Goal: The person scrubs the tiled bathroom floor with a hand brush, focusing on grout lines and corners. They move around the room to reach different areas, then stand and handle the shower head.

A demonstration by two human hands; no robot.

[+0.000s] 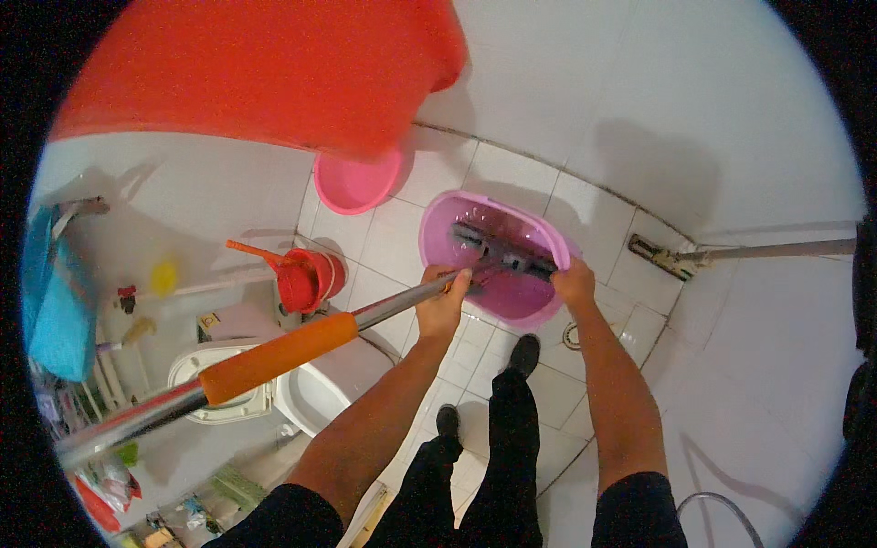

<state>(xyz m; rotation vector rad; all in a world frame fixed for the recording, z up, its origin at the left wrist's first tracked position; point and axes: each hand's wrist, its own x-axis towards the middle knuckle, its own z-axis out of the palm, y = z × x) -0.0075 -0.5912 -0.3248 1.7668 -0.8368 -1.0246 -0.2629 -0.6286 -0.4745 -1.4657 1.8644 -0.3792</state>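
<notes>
Nearest, to the left of the purple tub (436, 233) and slanting down into it, runs a metal pole (399, 307) with an orange sleeve (279, 359). The left hand (440, 306), just at the tub's near left edge, is wrapped around this pole. The right hand (574, 285) is at the tub's right rim, by one end of the mop head (498, 248); whether its fingers close on the rim or on the mop head, I cannot tell. The mop head lies slantwise within the tub, at the pole's lower end.

On the near side of the tub, black shoes (524, 354) stand on the tiled floor (393, 228), with a round drain (572, 336) near the tub's right side. A toilet (315, 397) and a red bucket (297, 283) stand to the tub's left. Beyond its left end sits a pink basin (352, 187); well to the tub's right, another long-handled tool (660, 258) rests its head near the wall.
</notes>
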